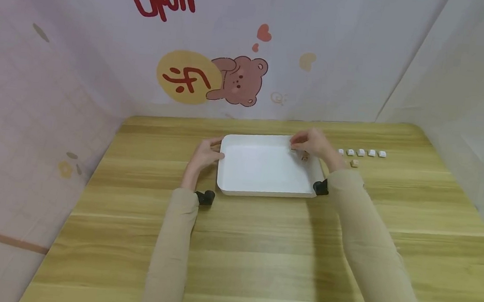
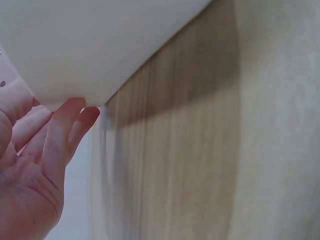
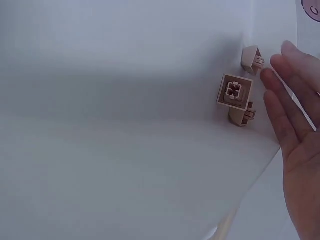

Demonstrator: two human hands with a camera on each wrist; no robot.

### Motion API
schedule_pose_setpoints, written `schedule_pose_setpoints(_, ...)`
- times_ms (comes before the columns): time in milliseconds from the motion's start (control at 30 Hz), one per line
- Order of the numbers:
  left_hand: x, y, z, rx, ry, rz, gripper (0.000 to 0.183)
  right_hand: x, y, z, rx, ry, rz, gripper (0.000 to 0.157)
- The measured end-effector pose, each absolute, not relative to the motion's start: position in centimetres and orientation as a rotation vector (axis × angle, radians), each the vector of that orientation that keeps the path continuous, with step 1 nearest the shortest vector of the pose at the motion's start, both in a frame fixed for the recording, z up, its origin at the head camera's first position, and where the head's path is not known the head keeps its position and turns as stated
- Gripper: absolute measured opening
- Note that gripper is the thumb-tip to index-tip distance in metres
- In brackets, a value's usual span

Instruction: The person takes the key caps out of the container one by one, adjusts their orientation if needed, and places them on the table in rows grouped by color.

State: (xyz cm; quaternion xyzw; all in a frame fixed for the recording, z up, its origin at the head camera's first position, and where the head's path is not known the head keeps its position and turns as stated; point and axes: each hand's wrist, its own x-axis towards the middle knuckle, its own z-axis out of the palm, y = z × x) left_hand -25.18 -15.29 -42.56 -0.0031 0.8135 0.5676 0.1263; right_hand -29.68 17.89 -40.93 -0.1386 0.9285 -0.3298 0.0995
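Note:
A shallow white tray (image 1: 264,192) lies on the table, its left rim between the thumb and fingers of my left hand (image 1: 204,156). In the left wrist view, fingertips (image 2: 75,106) press against the tray's outer side. My right hand (image 1: 312,143) is over the tray's far right corner. Beside its fingers, in the right wrist view, are three beige-brown keycaps: one upside down (image 3: 234,91), one tipped on its side (image 3: 252,59) and another partly hidden (image 3: 241,116). These fingers look loosely bent, apart from the keycaps.
Right of the tray, several white keycaps (image 1: 361,152) stand in a row on the wooden table (image 1: 250,249). A brown keycap (image 1: 355,163) sits just in front of them. A printed cloth (image 1: 344,44) hangs behind the table.

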Motion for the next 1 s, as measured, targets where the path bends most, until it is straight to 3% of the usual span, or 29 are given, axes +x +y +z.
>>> schedule_pose_setpoints(700,-25.22,-15.14,-42.51,-0.002,2.388,1.640,0.067,-29.97,17.51,-41.19,-0.565,2.730,-0.791,0.024)
schedule_pose_setpoints(1000,-25.21,-15.17,-42.42,-0.018,2.377,1.649,0.067,-29.98,18.03,-40.55,-0.532,2.682,-0.959,0.025)
